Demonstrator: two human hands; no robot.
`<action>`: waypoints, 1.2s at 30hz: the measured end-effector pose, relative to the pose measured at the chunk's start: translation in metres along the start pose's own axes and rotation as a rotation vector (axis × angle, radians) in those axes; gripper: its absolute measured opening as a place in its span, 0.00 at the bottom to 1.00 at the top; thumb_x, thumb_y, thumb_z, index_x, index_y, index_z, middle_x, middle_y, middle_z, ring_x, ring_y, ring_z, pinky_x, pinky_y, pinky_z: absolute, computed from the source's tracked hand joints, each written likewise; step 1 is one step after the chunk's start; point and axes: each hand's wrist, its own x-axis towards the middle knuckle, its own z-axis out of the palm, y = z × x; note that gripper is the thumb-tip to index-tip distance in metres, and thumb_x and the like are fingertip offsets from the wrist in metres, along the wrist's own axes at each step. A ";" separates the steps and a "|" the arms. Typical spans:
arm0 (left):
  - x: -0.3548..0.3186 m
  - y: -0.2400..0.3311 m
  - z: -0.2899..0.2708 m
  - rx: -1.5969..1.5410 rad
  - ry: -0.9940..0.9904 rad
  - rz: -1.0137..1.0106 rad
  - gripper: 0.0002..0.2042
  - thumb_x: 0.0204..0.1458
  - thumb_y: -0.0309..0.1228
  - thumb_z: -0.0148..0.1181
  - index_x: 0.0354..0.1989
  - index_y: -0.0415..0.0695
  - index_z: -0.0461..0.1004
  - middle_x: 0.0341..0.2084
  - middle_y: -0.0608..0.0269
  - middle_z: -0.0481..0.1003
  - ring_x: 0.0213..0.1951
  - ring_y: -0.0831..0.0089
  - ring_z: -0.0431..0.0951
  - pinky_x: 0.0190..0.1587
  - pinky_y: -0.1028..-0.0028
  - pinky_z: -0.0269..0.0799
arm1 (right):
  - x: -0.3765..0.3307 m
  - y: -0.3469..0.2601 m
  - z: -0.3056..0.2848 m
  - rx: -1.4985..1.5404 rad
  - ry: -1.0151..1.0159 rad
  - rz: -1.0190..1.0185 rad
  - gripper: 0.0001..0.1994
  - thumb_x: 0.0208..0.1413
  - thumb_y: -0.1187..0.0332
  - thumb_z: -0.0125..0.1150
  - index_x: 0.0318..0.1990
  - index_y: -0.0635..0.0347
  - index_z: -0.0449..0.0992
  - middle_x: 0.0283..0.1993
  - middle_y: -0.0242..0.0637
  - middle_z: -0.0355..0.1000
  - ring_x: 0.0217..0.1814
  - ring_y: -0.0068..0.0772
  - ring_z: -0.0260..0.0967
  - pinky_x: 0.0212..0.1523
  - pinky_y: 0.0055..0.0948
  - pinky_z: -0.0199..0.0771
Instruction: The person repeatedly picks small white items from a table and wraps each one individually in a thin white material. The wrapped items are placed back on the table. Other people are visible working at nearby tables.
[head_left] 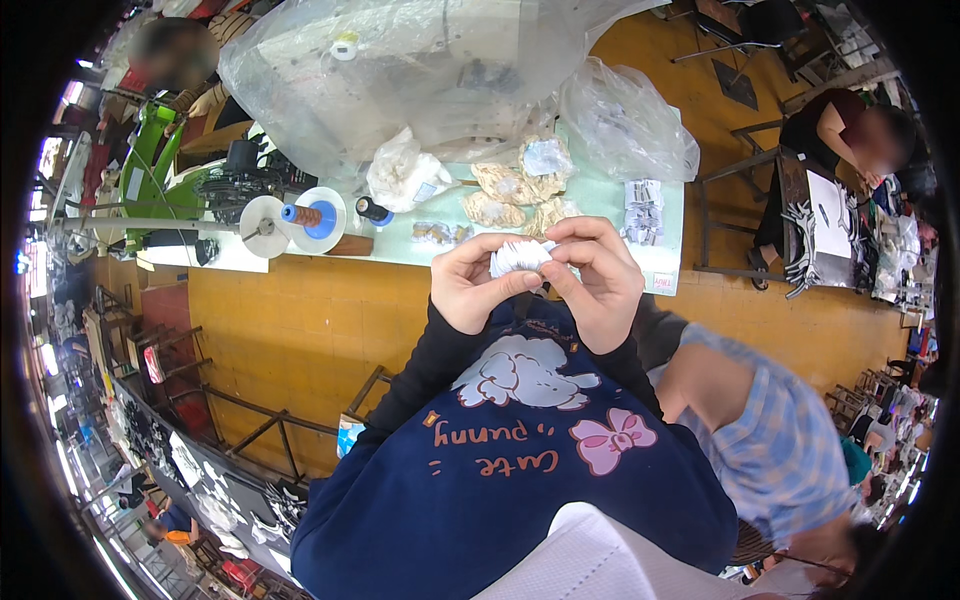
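Bright overall, with heavily bent edges.

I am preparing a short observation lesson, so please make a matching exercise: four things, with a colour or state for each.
Things
1. white stack
2. wound thread
3. tabletop
4. floor

Colours and states
A. yellow
B. reddish brown
C. pale green
D. held between left hand and right hand

Right pairs: 1-D, 2-B, 3-C, 4-A
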 end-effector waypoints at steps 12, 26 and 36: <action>0.004 -0.005 -0.002 -0.050 0.017 -0.048 0.17 0.45 0.15 0.66 0.45 0.29 0.73 0.35 0.53 0.78 0.35 0.73 0.79 0.40 0.76 0.77 | 0.003 -0.004 0.008 0.230 0.099 0.159 0.04 0.49 0.81 0.62 0.34 0.67 0.78 0.45 0.41 0.69 0.44 0.28 0.69 0.41 0.23 0.70; 0.008 0.001 0.000 0.014 0.020 -0.102 0.16 0.44 0.13 0.65 0.45 0.28 0.74 0.36 0.52 0.78 0.36 0.73 0.79 0.42 0.75 0.78 | 0.006 -0.001 -0.002 -0.021 -0.015 0.037 0.06 0.48 0.79 0.65 0.35 0.68 0.78 0.45 0.41 0.70 0.45 0.31 0.69 0.42 0.25 0.70; 0.013 0.003 0.005 0.117 0.027 -0.077 0.16 0.44 0.14 0.66 0.44 0.28 0.75 0.34 0.52 0.79 0.34 0.72 0.80 0.39 0.75 0.78 | 0.008 -0.007 -0.001 0.154 0.052 0.197 0.06 0.52 0.84 0.56 0.36 0.69 0.76 0.48 0.43 0.67 0.46 0.29 0.67 0.43 0.24 0.70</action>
